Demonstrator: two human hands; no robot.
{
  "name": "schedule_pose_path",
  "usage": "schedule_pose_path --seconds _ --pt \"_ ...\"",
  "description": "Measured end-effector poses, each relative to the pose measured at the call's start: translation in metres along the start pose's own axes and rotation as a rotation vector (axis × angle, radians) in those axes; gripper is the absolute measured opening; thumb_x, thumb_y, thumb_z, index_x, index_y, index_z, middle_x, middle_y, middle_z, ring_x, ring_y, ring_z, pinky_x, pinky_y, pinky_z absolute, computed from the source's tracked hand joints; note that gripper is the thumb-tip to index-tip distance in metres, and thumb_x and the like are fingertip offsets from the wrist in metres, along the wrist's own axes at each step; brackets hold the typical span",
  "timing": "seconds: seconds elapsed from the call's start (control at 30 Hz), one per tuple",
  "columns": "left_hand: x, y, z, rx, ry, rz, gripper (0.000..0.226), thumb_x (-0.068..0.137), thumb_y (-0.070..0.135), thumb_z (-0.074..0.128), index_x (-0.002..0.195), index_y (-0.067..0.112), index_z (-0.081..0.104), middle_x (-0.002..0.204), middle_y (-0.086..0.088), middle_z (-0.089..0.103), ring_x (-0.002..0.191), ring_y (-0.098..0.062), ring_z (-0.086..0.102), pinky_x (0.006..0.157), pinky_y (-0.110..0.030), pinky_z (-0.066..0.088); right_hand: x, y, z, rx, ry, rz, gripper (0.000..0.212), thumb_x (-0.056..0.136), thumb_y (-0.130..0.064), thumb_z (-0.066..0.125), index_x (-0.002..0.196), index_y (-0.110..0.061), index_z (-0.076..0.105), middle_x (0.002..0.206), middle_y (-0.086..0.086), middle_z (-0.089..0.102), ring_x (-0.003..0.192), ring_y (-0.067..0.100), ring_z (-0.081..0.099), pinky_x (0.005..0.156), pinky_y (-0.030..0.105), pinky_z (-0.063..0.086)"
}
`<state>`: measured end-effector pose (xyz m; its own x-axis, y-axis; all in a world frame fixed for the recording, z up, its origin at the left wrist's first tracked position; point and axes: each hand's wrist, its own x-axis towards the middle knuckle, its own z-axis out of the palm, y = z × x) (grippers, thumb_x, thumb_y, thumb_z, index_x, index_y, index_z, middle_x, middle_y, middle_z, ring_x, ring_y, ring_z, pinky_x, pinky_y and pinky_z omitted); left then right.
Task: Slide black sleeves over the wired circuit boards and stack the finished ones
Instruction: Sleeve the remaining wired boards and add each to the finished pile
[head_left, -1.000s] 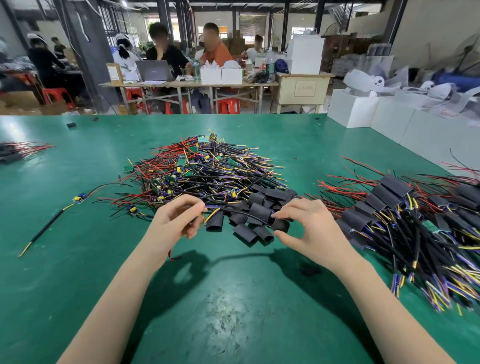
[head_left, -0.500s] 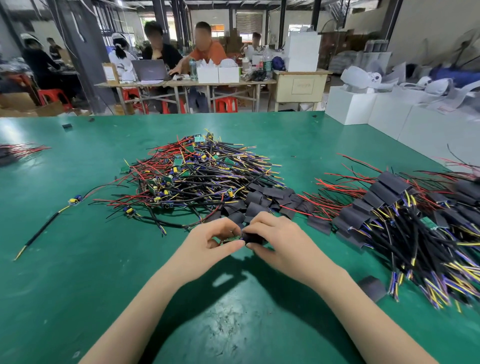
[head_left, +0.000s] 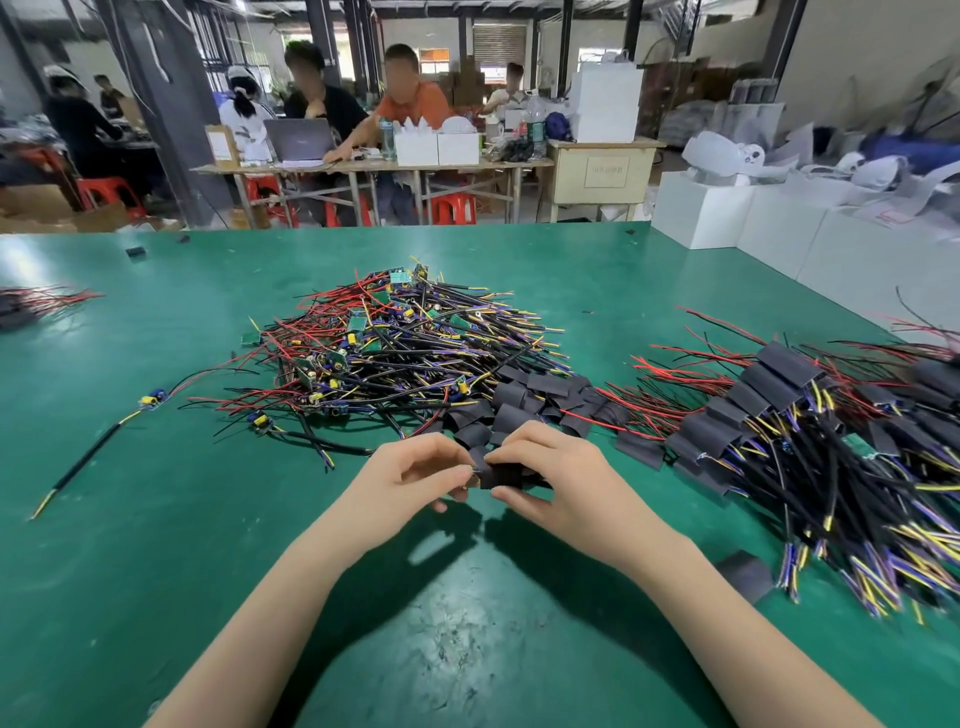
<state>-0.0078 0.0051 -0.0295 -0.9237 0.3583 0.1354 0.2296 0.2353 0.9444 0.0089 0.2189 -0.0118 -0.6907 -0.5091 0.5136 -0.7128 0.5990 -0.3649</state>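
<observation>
Flat black sleeve (head_left: 501, 475) pinched by right hand (head_left: 550, 480) grip, mouth faced left; small wired circuit board (head_left: 471, 477) pinched by left hand (head_left: 410, 480), aligned for insertion. Finished stack (head_left: 810, 441) kept right on green bench (head_left: 156, 519).

green table (head_left: 156, 519), black sleeves (head_left: 524, 400), red, yellow, purple wires (head_left: 395, 353)

Bare forearms, no sleeves, no gloves

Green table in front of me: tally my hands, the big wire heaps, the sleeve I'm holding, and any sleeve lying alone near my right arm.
Hands: 2, left hand and right hand
Big wire heaps: 2, bare boards and sleeved ones
Held sleeve: 1
Lone sleeve by the right forearm: 1
Total: 6
</observation>
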Motion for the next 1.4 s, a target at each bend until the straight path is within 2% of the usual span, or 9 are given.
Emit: schedule_pose_path --seconds 0.13,0.27,0.4,0.63,0.73,0.83,0.97,1.13,1.4 --pt "0.002 -0.001 -0.003 -0.016 0.020 -0.047 0.010 0.095 0.016 0.060 0.092 0.014 0.069 0.070 0.002 0.068 0.058 -0.013 0.058 0.054 -0.020 0.046 0.000 -0.002 0.001 0.152 0.013 0.041 0.023 0.084 -0.024 0.073 0.104 -0.014 0.068 0.092 -0.004 0.063 0.078 0.006 0.058 0.073 0.026 0.052" --pt "0.001 -0.004 -0.001 -0.110 -0.023 -0.114 0.010 0.096 0.021 0.058 0.101 0.013 0.058 0.067 -0.011 0.070 0.049 -0.019 0.050 0.049 -0.022 0.044 0.000 -0.004 0.005 0.316 0.053 0.083 0.024 0.079 -0.018 0.079 0.101 -0.013 0.071 0.089 -0.004 0.064 0.077 0.004 0.059 0.070 0.016 0.050" --pt "0.001 -0.002 -0.001 -0.079 -0.026 -0.096 0.014 0.098 0.026 0.056 0.089 0.017 0.063 0.065 -0.014 0.070 0.043 -0.019 0.045 0.045 -0.021 0.038 0.001 -0.006 0.006 0.329 0.110 0.073 0.023 0.076 -0.017 0.080 0.098 -0.015 0.072 0.093 -0.004 0.064 0.080 0.004 0.059 0.070 0.010 0.046" --pt "-0.005 0.004 -0.008 -0.087 -0.111 -0.020 0.021 0.080 0.039 0.073 0.093 0.025 0.067 0.083 -0.003 0.072 0.062 -0.014 0.051 0.061 -0.023 0.046 0.001 -0.003 0.004 0.245 0.218 0.092 0.022 0.077 -0.025 0.080 0.095 -0.015 0.074 0.092 -0.007 0.067 0.079 0.001 0.057 0.070 0.016 0.046" --pt "-0.006 0.003 -0.011 -0.069 -0.092 0.037 0.017 0.083 0.021 0.076 0.097 0.021 0.068 0.084 0.004 0.067 0.068 -0.011 0.056 0.069 -0.022 0.049 0.002 0.000 0.003 0.258 0.266 0.113 0.022 0.075 -0.021 0.081 0.094 -0.013 0.074 0.090 -0.003 0.068 0.074 0.005 0.057 0.065 0.025 0.050" --pt "-0.004 0.003 -0.009 -0.071 -0.001 0.056 0.019 0.085 0.003 0.071 0.098 0.016 0.068 0.077 0.005 0.066 0.062 -0.011 0.056 0.067 -0.019 0.049 0.001 0.001 0.005 0.264 0.279 0.094 0.023 0.075 -0.020 0.081 0.096 -0.012 0.074 0.092 -0.002 0.068 0.079 0.005 0.059 0.067 0.025 0.052" --pt "-0.003 0.004 -0.010 -0.094 0.050 0.058 0.024 0.083 0.002 0.072 0.103 0.012 0.067 0.081 -0.004 0.069 0.061 -0.016 0.059 0.066 -0.022 0.051 0.001 0.001 0.003 0.266 0.245 0.065 0.026 0.077 -0.023 0.079 0.100 -0.012 0.072 0.098 -0.004 0.068 0.087 0.005 0.061 0.071 0.025 0.055" --pt "-0.003 0.005 -0.011 -0.081 0.045 0.069 0.017 0.082 0.005 0.073 0.098 0.008 0.068 0.083 -0.008 0.072 0.064 -0.017 0.063 0.068 -0.023 0.053 -0.001 0.001 0.002 -0.060 0.204 0.013 0.031 0.075 -0.031 0.080 0.102 -0.018 0.075 0.098 -0.006 0.072 0.082 0.014 0.068 0.067 0.034 0.056" --pt "-0.004 0.007 -0.009 -0.036 0.030 0.053 0.012 0.082 0.003 0.073 0.093 0.005 0.071 0.076 -0.004 0.073 0.066 -0.014 0.066 0.068 -0.020 0.053 0.000 -0.001 0.001 -0.212 0.164 -0.069 0.039 0.069 -0.013 0.084 0.105 -0.009 0.072 0.097 0.004 0.070 0.085 0.028 0.066 0.065 0.038 0.057"
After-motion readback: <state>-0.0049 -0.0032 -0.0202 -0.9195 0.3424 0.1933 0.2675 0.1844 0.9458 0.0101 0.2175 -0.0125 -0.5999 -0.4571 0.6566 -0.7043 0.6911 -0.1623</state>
